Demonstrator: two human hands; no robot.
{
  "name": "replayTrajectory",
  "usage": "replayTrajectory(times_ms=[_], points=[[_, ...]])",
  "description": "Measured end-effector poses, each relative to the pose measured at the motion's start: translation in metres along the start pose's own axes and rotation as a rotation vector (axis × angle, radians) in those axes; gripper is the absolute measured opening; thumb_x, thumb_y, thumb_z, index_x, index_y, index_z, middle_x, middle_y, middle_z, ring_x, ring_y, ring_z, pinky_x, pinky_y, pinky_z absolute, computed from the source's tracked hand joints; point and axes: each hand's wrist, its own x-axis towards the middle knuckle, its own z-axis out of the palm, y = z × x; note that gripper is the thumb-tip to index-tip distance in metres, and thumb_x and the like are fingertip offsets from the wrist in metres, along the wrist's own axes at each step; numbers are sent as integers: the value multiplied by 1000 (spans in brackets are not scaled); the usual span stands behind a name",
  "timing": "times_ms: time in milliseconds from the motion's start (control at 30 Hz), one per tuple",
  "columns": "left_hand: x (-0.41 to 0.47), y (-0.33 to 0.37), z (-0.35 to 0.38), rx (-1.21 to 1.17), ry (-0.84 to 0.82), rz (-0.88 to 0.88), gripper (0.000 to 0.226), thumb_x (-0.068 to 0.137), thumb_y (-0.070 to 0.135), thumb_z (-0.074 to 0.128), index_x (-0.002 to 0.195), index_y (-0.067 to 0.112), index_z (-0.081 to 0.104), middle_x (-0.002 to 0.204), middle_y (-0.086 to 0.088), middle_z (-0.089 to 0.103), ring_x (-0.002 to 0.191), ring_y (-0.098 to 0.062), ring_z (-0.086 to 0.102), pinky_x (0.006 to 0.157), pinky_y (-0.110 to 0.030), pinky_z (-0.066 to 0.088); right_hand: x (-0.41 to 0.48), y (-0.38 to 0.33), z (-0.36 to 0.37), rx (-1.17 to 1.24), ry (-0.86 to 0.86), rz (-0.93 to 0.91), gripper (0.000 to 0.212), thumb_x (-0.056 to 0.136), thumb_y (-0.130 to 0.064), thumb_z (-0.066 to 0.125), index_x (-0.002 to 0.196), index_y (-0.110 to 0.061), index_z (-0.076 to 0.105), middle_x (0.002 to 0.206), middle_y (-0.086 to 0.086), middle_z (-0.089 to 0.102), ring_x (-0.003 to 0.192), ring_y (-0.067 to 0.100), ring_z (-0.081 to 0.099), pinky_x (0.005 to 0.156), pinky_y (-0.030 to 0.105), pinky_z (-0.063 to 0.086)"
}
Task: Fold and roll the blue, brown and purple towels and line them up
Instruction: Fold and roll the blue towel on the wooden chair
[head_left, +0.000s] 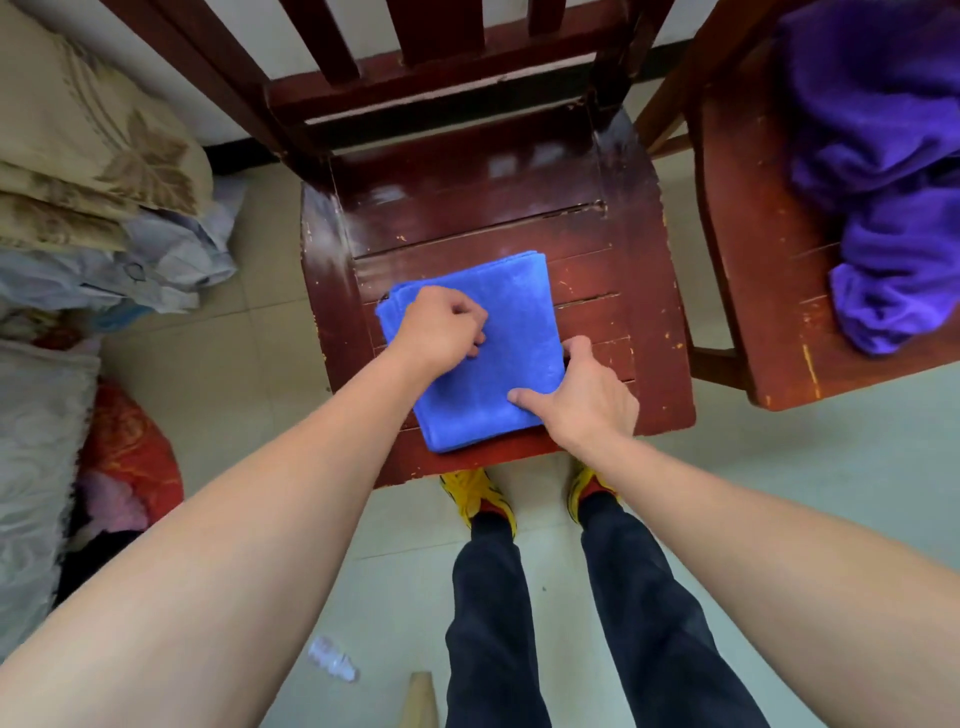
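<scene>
While the soft, limp blue terry towel (483, 353), folded square, lay on the dark red wooden chair seat (613, 291), the left hand (441, 327) pressed it with curled fingers and the right hand (582, 395) pinched its near-right edge, the best hold for rolling.

Blue towel (488, 332) folded flat on near chair seat, purple towel (883, 156) crumpled on right chair

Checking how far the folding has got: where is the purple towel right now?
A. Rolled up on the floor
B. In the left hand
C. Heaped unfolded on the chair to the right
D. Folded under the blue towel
C: the purple towel lies crumpled on the right-hand chair, touched by neither hand.
</scene>
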Motion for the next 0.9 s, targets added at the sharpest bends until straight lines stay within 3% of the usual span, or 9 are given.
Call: replayTrajectory(times_ms=[67,133,267,367,433,500,567,733,900], points=[[2,8,-5,-179,-57,-116,13,93,18,56,82,12,58,76,-12,66,60,-21,62,53,-23,50,10,4,-11,116,-56,18,40,67,-49,76,89,-23,56,89,-2,65,89,29,63,64,33,41],[2,16,-9,-312,-89,-172,26,91,35,61,98,11,58,86,-16,70,70,-23,69,62,-28,55,19,10,-31,118,-17,-65,29,71,-36,75,84,-19,56,87,-1,62,88,30,61,63,34,40],[10,30,-18,-509,-111,-256,61,80,64,58,108,10,50,102,-21,67,87,-31,71,73,-36,58,25,19,-64,-60,227,-389,28,72,-17,65,94,-23,49,95,-1,53,87,30,55,62,35,37],[14,41,-21,-593,-180,-344,82,70,77,56,120,11,49,111,-19,65,92,-34,69,72,-39,57,20,19,-70,-257,399,-699,27,70,-9,63,94,-18,53,88,3,51,81,30,51,53,36,37],[12,45,-17,-585,-112,-338,55,75,56,68,111,16,55,111,-12,65,91,-29,68,64,-37,56,12,22,-64,-389,466,-855,22,72,-6,61,93,-12,60,84,7,54,75,32,51,52,38,35],[8,40,-14,-509,24,-307,18,79,15,67,93,18,56,102,-8,63,88,-24,63,58,-32,53,4,31,-53,-461,455,-928,26,72,-1,58,96,-10,62,88,8,58,76,32,53,55,38,33],[3,26,-12,-465,104,-265,30,74,-5,60,90,20,55,94,-3,59,87,-21,56,58,-29,49,-6,43,-42,-503,416,-942,35,72,1,58,106,-9,63,100,8,63,86,32,57,60,38,36],[-13,-10,-12,-332,149,-95,42,68,-12,60,90,22,54,80,-3,60,67,-16,53,53,-19,42,-28,63,-27,-572,289,-913,38,88,-28,61,121,-10,60,127,9,59,117,28,55,75,39,46],[-20,-27,-15,-37,291,45,37,69,-5,57,89,24,47,80,1,59,73,-21,53,66,-32,45,-33,47,-19,-508,256,-900,28,72,-9,73,100,-13,69,97,4,63,86,27,59,62,35,42]])
